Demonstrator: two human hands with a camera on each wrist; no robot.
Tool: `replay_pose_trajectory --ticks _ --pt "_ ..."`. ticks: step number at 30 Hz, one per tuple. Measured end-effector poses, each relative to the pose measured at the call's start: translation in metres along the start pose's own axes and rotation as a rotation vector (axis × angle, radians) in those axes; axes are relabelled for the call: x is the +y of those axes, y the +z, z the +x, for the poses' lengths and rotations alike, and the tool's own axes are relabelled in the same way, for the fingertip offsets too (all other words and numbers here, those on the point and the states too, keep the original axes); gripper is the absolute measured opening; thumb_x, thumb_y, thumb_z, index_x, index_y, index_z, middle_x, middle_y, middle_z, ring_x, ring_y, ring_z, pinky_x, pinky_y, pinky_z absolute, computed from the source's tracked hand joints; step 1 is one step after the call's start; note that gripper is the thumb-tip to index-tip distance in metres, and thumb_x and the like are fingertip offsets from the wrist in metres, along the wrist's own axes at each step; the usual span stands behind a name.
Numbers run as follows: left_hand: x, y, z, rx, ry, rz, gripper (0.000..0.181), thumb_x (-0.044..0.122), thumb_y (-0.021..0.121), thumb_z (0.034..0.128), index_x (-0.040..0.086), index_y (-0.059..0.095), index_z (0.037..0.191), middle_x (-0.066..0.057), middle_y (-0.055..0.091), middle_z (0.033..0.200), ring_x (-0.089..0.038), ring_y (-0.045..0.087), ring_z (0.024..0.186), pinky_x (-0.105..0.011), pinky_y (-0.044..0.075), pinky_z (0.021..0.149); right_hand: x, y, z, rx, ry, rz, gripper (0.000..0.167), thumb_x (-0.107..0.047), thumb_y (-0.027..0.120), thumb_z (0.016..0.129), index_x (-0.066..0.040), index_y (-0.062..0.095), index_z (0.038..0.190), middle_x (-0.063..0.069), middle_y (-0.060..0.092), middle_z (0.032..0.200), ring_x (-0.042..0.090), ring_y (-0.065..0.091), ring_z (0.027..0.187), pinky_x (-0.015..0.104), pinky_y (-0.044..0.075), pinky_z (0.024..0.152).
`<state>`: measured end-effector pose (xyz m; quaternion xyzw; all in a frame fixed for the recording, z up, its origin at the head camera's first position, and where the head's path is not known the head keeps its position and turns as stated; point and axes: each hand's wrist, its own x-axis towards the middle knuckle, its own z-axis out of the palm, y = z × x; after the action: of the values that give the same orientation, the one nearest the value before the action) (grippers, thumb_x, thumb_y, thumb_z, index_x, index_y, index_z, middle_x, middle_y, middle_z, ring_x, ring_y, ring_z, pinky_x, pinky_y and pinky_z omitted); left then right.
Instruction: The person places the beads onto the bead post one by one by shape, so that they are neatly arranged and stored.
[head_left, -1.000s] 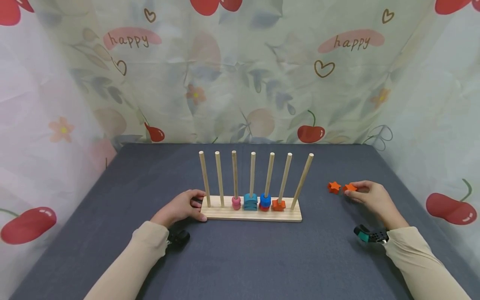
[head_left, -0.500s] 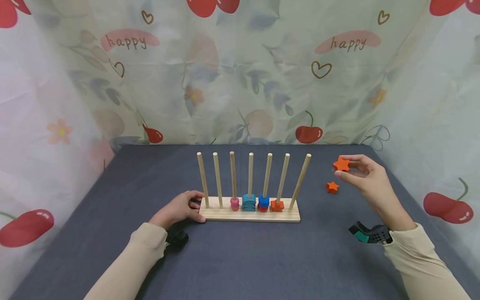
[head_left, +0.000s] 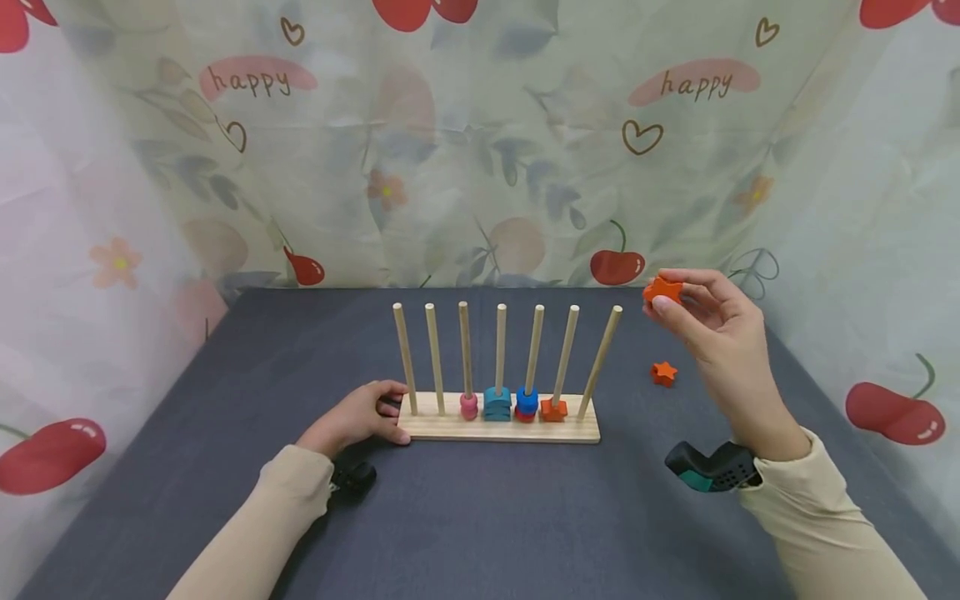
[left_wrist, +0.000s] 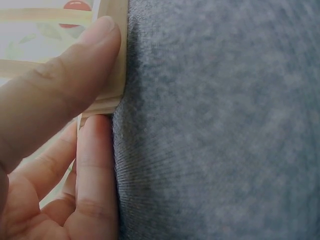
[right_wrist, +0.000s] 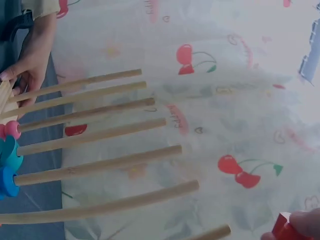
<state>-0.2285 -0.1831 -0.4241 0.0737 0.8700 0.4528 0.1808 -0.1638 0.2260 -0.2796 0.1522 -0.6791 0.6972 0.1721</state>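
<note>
A wooden peg rack (head_left: 435, 428) with several upright pegs stands mid-table. Its pegs bear pink beads (head_left: 468, 406), teal pieces (head_left: 497, 404), a blue bead over a red one (head_left: 527, 405) and an orange star (head_left: 554, 411). My left hand (head_left: 358, 419) grips the rack's left end; in the left wrist view the thumb (left_wrist: 75, 75) lies over the wood, fingertips against its end. Up at the right, my right hand (head_left: 723, 350) pinches an orange star bead (head_left: 663, 289) between thumb and fingers, apart from the pegs. In the right wrist view that bead (right_wrist: 282, 227) is partly cut off.
A second orange star bead (head_left: 663, 373) lies on the dark table cloth (head_left: 480, 517), right of the rack. The two leftmost pegs and the rightmost peg (head_left: 600, 362) are bare. A printed curtain (head_left: 480, 167) hangs behind the table.
My right hand has lifted one orange star bead off the table, raising it above the other and then shifting it slightly left. My left hand stays at the rack's end.
</note>
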Motion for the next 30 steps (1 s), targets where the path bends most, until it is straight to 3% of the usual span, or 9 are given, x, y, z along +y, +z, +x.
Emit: replay_pose_trajectory --ticks 8,17,24,30 --pt "-0.001 0.0 0.002 0.0 -0.008 0.007 0.079 0.005 0.088 0.0667 -0.002 0.049 0.135 -0.018 0.052 0.127 -0.024 0.056 0.103 -0.033 0.051 0.084 -0.003 0.025 0.006 0.022 -0.081 -0.052 0.036 0.002 0.072 0.083 -0.003 0.061 0.116 0.001 0.069 0.107 0.011 0.066 0.097 0.017 0.052 0.083" --pt "-0.002 0.0 0.003 0.003 -0.016 0.01 0.079 0.006 0.088 0.0668 -0.001 0.049 0.136 -0.017 0.053 0.127 -0.023 0.056 0.103 -0.034 0.051 0.085 0.005 0.041 0.015 -0.047 -0.14 -0.271 0.036 -0.006 0.072 0.085 -0.006 0.065 0.121 -0.003 0.065 0.113 0.009 0.064 0.101 0.017 0.05 0.086" --pt "-0.003 0.0 0.004 0.007 -0.015 0.015 0.079 0.006 0.088 0.0663 -0.001 0.05 0.135 -0.016 0.053 0.125 -0.023 0.056 0.102 -0.034 0.051 0.085 0.018 0.044 0.022 -0.092 -0.154 -0.248 0.041 -0.003 0.069 0.088 -0.003 0.06 0.128 -0.003 0.064 0.115 0.008 0.063 0.102 0.016 0.049 0.086" --pt "-0.003 0.0 0.004 0.005 -0.018 0.011 0.079 0.005 0.088 0.0661 0.0 0.05 0.135 -0.016 0.052 0.126 -0.023 0.056 0.102 -0.033 0.051 0.084 0.031 0.044 0.024 -0.096 -0.122 -0.273 0.038 -0.007 0.073 0.085 -0.003 0.064 0.121 -0.011 0.067 0.106 0.008 0.063 0.095 0.016 0.051 0.075"
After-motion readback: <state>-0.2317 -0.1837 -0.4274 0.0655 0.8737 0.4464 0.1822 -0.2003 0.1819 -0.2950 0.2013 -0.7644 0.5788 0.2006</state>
